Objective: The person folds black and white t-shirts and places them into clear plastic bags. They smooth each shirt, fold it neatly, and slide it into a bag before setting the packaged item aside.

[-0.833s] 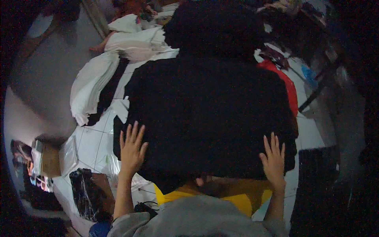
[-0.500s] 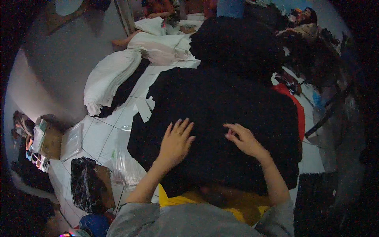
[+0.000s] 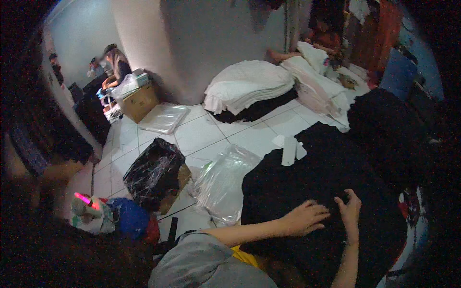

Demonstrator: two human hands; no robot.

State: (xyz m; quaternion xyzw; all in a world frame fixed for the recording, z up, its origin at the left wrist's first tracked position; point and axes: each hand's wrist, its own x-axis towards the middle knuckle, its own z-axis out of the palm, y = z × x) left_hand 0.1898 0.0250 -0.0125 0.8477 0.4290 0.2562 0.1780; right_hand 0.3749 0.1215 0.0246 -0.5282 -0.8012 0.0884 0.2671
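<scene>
A large spread of black fabric [image 3: 283,192] lies in front of me on the floor. My left hand [image 3: 307,218] is over it with the fingers loosely stretched, holding nothing. Close by on its right, my right hand [image 3: 349,209] is also open, thumb and fingers apart and slightly curved. Both hands appear to rest on or just above the cloth; the dark surface hides which. A few white card-like strips [image 3: 289,151] lie on the fabric's far left edge. Yellow cloth [image 3: 246,257] shows by my body.
Clear plastic sleeves [image 3: 223,185] lie left of the fabric, beside a black plastic-wrapped bundle [image 3: 154,168]. Farther back are a cardboard box [image 3: 138,102], stacked white cloth [image 3: 249,86] and another dark heap [image 3: 384,129]. A person [image 3: 117,67] sits far left; another is behind the white cloth.
My view has swung left, so the fabric now sits farther right in the picture. My hands have come closer together, both staying open.
</scene>
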